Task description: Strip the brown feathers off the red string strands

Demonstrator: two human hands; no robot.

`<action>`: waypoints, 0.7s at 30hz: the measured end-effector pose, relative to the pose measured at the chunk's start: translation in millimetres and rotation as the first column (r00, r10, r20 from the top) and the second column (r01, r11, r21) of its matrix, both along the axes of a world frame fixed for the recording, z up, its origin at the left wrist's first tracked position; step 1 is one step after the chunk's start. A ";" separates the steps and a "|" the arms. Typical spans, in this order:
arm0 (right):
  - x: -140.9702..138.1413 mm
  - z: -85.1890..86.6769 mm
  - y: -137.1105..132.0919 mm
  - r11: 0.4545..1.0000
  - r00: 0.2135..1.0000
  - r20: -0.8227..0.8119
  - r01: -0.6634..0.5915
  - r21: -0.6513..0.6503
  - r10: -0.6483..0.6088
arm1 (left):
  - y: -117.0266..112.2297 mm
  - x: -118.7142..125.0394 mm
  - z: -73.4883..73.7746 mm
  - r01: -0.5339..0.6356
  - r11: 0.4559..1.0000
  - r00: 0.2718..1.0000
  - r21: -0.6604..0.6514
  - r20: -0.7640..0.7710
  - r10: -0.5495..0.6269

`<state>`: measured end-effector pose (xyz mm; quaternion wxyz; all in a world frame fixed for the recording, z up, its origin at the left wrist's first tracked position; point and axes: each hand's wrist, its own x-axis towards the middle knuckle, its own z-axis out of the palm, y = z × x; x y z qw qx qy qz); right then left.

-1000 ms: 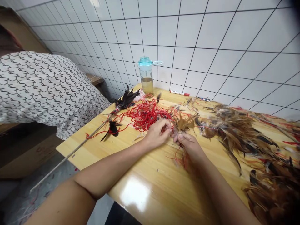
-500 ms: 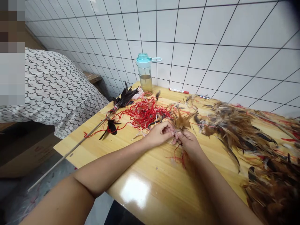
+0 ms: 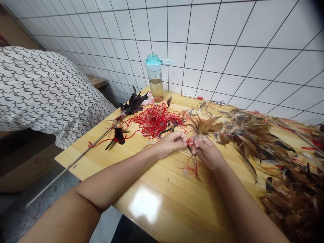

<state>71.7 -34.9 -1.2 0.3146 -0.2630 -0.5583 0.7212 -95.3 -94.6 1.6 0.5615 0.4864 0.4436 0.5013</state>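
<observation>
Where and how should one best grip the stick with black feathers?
I would grip the stick at its bare near end, from the left: this end juts past the table, with space below, while black feathers crowd the far end.

My left hand [image 3: 169, 145] and my right hand [image 3: 209, 155] are bare, as are my smooth, tapering left forearm [image 3: 121, 179] and right forearm [image 3: 241, 194]. A deep curved crease lines my left elbow [image 3: 88, 202]; a tiny dot marks my left upper arm [image 3: 57, 219]. Plain, dark navy-looking cloth [image 3: 126, 229] clothes me lower down, its cut unclear.
</observation>
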 end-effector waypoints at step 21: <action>-8.1 -3.5 -1.5 0.995 0.993 0.091 0.075 0.066 -0.081 | -2.0 3.2 0.7 -0.189 0.975 0.876 0.116 -0.429 0.221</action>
